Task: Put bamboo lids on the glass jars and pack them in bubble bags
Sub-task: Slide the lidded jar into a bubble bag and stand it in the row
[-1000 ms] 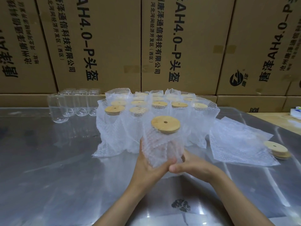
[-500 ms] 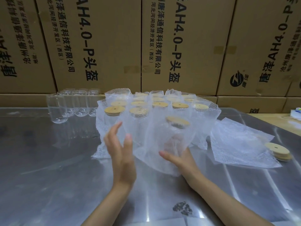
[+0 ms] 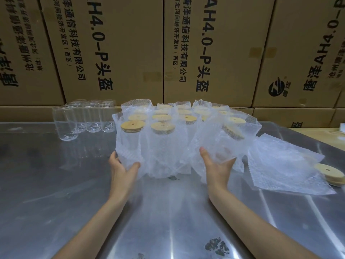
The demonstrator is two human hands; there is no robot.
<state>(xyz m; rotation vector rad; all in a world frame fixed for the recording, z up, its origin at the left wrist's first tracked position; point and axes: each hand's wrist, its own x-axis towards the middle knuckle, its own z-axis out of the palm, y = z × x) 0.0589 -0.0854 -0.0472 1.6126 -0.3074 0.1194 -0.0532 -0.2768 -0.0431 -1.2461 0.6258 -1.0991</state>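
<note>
A reflective metal table (image 3: pixel 56 202) fills the lower frame, its far edge at 12 o'clock meeting a wall of cardboard boxes. A cluster of bagged jars (image 3: pixel 168 139), each in bubble wrap with a bamboo lid, stands at the centre toward 12 o'clock. At 10 o'clock, just beside them, a group of bare glass jars (image 3: pixel 84 118) stands upright with no lids. At 3 o'clock a pile of flat bubble bags (image 3: pixel 287 169) lies on the surface, and touching its right edge a short stack of loose bamboo lids (image 3: pixel 330 173). A dark mark (image 3: pixel 217 246) shows on the metal near 5 o'clock
</note>
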